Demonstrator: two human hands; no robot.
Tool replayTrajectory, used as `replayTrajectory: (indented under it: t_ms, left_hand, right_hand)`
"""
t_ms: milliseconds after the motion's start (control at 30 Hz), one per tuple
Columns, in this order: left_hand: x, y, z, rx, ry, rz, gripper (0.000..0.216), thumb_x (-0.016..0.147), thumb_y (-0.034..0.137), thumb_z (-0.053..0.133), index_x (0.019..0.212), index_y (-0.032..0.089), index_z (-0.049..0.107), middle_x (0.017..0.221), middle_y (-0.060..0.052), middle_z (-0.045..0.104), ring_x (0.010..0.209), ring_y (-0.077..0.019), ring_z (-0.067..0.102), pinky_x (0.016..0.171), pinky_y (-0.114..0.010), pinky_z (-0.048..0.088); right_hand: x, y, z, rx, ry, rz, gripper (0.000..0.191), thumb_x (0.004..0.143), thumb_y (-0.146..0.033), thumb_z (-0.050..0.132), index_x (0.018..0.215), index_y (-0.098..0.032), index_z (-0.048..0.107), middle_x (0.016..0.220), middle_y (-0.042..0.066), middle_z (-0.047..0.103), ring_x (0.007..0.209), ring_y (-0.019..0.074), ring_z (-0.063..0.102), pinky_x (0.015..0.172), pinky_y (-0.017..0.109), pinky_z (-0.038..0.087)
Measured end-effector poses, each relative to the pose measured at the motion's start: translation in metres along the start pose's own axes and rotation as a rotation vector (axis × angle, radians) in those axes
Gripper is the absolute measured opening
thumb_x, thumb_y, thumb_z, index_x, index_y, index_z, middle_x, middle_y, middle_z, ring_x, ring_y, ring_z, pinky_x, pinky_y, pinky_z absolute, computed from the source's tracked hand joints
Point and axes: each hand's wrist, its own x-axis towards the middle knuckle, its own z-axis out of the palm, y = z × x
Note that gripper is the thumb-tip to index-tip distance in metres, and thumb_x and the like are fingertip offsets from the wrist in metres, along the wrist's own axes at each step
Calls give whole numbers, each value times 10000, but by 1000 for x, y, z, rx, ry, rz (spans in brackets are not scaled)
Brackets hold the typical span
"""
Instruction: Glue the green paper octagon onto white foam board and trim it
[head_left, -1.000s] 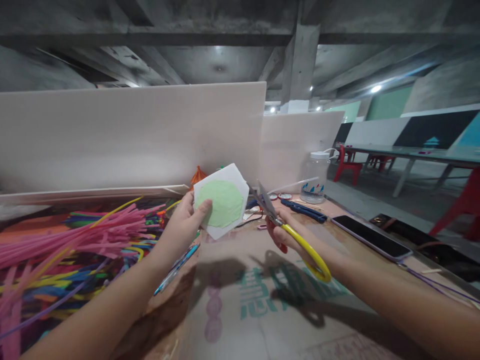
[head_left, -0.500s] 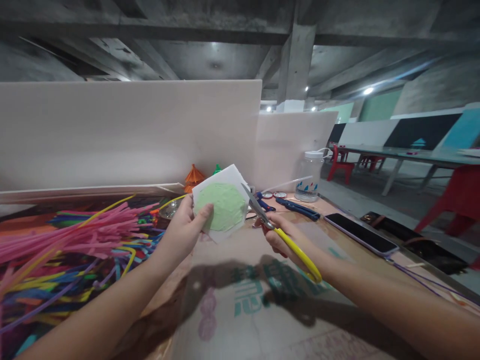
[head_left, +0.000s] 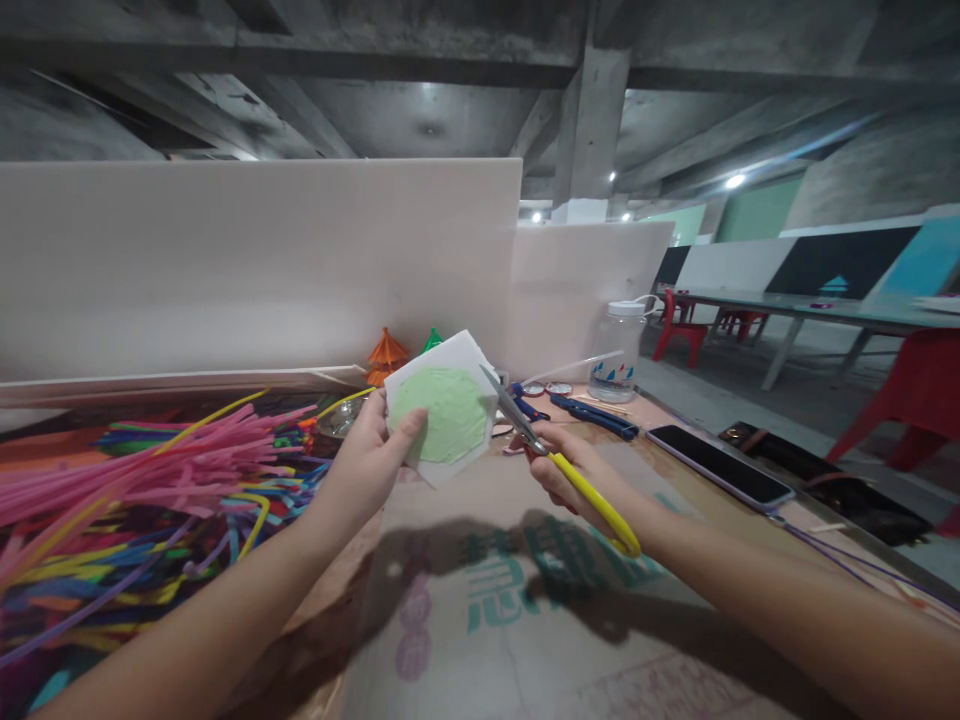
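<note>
My left hand (head_left: 379, 440) pinches a piece of white paper (head_left: 466, 350) by its left side, thumb on the front. A light green, roughly hexagonal patch (head_left: 442, 412) with a wrinkled surface covers most of the sheet. In my right hand (head_left: 574, 465) is a pair of scissors (head_left: 589, 495) with yellow handles. Their metal blades point up and left, at the right edge of the paper. Whether the blades are around that edge I cannot tell. Both hands are raised above a cardboard sheet (head_left: 495, 640) printed with green characters.
Pink and multicoloured pipe cleaners (head_left: 187, 470) heap up at left. Behind the paper stand an orange cone-shaped craft (head_left: 386, 352) and a green one (head_left: 433, 340). At right are a utility knife (head_left: 596, 416), a water bottle (head_left: 616, 350) and a phone (head_left: 720, 467). White boards (head_left: 255, 270) rise behind.
Hands, paper and scissors stay almost in place. The paper's right edge shows a slightly different outline near the blades. The whole view has shifted a little.
</note>
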Motion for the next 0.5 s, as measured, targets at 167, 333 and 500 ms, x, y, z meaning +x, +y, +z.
replayTrajectory:
  t_ms: [167, 333, 500]
  left_hand:
    - [0, 0, 0, 6, -7, -3, 676, 811, 620, 733, 1257, 169, 500, 1284, -148, 673, 1099, -296, 693, 852, -378, 612]
    - [-1, -2, 2, 26, -36, -31, 687, 784, 662, 739, 1226, 185, 514, 1213, -132, 711, 1050, -300, 711, 756, -352, 623]
    - [-4, -4, 5, -21, -57, -52, 725, 743, 687, 769, 1203, 190, 509, 1193, -136, 712, 979, -302, 727, 682, -351, 627]
  right_hand:
    - [0, -3, -1, -58, 2, -34, 718, 802, -816, 592, 1173, -203, 544, 723, -55, 379, 557, 103, 328, 502, 256, 288]
    - [-1, -8, -2, -113, -24, -114, 658, 835, -789, 566, 1126, -199, 560, 840, -9, 432, 661, 128, 370, 558, 261, 326]
    - [2, 2, -4, -103, -37, -146, 580, 868, -709, 585, 1216, -245, 554, 916, 17, 479, 811, 185, 448, 681, 296, 411]
